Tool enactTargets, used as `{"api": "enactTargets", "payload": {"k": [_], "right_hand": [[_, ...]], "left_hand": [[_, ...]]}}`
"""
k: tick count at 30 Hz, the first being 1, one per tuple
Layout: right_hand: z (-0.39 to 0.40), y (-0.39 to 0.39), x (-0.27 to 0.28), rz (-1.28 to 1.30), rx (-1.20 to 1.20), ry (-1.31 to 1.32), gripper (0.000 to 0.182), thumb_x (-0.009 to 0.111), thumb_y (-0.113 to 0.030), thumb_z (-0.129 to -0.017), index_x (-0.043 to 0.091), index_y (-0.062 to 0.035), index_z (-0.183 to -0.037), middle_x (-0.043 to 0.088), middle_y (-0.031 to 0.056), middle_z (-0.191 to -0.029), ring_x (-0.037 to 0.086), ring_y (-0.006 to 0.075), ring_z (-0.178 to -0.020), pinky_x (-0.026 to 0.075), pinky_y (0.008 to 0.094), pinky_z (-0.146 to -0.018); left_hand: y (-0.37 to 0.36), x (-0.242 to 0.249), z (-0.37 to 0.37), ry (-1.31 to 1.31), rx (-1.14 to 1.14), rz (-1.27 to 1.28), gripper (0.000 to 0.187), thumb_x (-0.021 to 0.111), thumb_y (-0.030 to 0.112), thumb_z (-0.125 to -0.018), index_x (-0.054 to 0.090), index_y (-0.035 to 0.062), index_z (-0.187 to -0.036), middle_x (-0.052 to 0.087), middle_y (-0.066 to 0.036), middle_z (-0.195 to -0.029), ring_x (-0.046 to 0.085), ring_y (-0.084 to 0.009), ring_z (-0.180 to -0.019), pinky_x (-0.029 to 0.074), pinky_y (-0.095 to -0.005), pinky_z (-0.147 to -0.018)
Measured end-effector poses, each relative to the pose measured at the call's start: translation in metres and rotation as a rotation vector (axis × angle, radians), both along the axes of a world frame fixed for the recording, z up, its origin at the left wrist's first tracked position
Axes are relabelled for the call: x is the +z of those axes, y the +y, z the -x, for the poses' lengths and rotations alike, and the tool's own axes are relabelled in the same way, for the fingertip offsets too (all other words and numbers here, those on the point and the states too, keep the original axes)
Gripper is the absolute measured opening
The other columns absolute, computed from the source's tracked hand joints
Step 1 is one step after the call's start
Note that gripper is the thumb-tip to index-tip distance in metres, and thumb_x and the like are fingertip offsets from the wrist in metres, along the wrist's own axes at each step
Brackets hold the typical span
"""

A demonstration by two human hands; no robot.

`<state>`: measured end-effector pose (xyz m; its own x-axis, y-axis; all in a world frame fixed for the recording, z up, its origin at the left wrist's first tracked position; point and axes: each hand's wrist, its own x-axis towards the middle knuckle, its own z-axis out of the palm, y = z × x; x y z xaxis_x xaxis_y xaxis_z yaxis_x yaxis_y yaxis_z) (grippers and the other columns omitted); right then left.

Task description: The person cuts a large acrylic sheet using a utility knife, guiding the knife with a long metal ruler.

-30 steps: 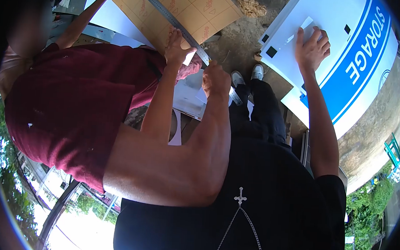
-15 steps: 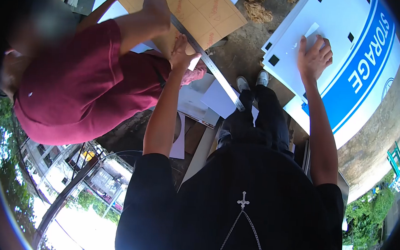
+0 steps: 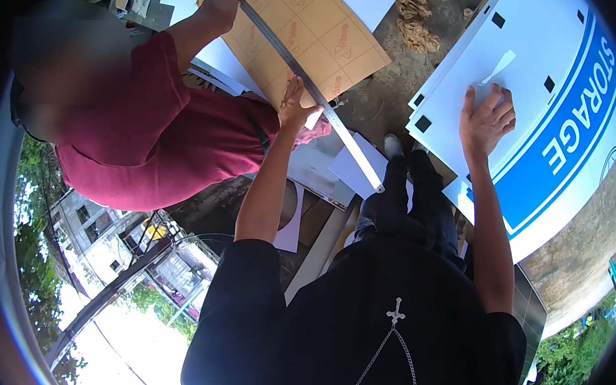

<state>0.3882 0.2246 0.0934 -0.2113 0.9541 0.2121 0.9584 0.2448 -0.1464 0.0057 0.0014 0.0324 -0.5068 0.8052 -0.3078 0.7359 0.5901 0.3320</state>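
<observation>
Head view: the long metal ruler (image 3: 313,90) slants from 11 toward 5 o'clock across the brown-covered board (image 3: 357,52), its lower end reaching past the board's edge. It looks thin, smooth and fairly light, likely springy along its length and apt to skid on the slick covering; flat pressure at two well-separated places should steady it better than a pinch at one end. The board seems stiff but perhaps brittle at its corners, so opposite edges, with support beneath, would suit it.

At 12 o'clock the left hand (image 3: 295,112) is spread wide, fingers against the ruler; how hard they press cannot be told. A co-worker's hand (image 3: 222,8) is at the ruler's 11 o'clock end. At 2 o'clock the right hand (image 3: 488,125) rests half open, fingers loosely bent, on the white panel (image 3: 460,89) beside the blue lettering (image 3: 564,150). That panel looks broad, flat and slippery, better taken by its edges.
</observation>
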Motion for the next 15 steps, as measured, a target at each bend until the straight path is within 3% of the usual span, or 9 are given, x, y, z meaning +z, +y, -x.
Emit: {"api": "enactTargets", "payload": {"k": [15], "right_hand": [[0.001,0.001,0.004,-0.007,0.005,0.017,0.052,0.061,-0.047,-0.093,0.044,-0.0106,-0.127,0.039,0.0135,-0.128,0.04,0.028,-0.122,0.034,0.0534,-0.096]], "left_hand": [[0.005,0.01,-0.002,0.015,-0.022,0.094,0.111,0.088,0.042,-0.063,0.033,0.0088,-0.153,0.027,-0.011,-0.161,0.028,-0.0266,-0.147,0.034,-0.0374,-0.116]]}}
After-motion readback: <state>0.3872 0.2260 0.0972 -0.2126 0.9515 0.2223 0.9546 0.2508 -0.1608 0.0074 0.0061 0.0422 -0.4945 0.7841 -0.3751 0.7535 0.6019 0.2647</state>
